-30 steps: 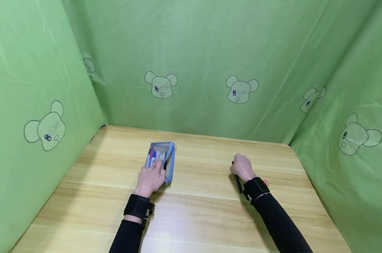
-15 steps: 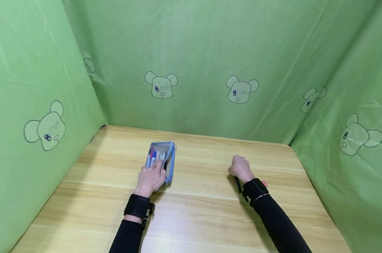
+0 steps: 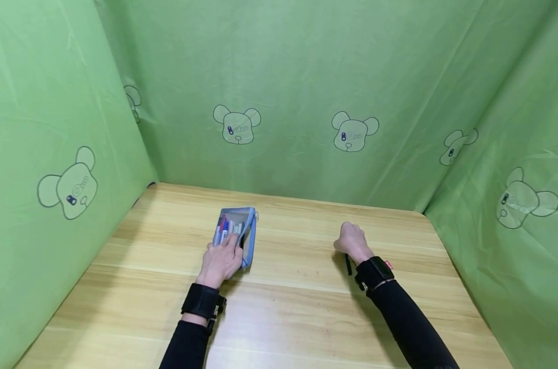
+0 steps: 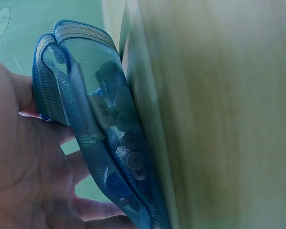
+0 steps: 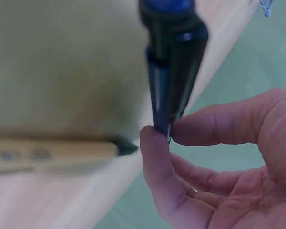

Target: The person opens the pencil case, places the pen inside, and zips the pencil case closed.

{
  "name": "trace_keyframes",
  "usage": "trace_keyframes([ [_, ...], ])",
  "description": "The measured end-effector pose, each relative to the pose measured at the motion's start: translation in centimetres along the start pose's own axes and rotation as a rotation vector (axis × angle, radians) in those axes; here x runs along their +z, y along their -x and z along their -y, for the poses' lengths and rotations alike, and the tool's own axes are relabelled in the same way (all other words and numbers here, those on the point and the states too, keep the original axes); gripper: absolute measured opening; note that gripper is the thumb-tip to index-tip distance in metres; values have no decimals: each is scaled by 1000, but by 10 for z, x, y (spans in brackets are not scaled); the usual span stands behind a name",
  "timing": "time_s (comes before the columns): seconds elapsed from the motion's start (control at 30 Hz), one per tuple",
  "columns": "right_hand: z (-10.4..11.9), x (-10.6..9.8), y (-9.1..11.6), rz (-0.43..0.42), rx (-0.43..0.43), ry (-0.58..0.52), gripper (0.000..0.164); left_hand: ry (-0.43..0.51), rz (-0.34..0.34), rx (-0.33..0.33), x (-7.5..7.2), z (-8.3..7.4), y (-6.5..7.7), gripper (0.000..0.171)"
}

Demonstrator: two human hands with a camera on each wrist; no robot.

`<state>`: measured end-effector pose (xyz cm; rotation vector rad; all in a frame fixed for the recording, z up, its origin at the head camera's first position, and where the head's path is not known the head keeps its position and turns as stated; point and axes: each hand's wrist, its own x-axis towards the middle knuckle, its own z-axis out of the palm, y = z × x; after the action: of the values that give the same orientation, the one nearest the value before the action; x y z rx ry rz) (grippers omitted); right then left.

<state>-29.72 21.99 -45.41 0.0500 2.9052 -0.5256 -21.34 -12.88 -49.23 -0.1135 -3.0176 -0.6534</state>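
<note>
A blue mesh pencil case (image 3: 250, 251) with several pens inside lies left of centre on the table; its zip side faces right. My left hand (image 3: 221, 261) lies over its near part and grips it, fingers at the mesh edge in the left wrist view. On the right, my right hand (image 3: 351, 241) pinches a dark pen (image 5: 174, 62) with a blue end between thumb and fingertips. In the head view, part of that pen sticks out below the hand. Close to the fingertips, a cream marker (image 5: 52, 152) with a dark tip shows in the right wrist view.
The wooden table (image 3: 288, 307) carries these things. Green cloth (image 3: 288, 61) with bear-head drawings hangs at its back and both sides. A metal zip ring (image 3: 256, 216) sits at the case's far right corner.
My right hand has shifted slightly left, then a little away from me, and less of the dark pen shows below it. The left hand and pencil case stay in place.
</note>
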Motion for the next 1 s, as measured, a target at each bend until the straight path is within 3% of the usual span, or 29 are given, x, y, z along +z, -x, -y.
trace_keyframes([
  [0.33, 19, -26, -3, -104, -86, -38, 41, -2, 11, -6, -2, 1, 1, 51],
  [0.57, 48, -36, -8, -103, -102, -23, 43, -3, 10, -7, -2, 1, 1, 51],
  [1.0, 88, -37, -16, -71, -85, -87, 37, -4, 5, -10, -2, -1, 1, 49],
])
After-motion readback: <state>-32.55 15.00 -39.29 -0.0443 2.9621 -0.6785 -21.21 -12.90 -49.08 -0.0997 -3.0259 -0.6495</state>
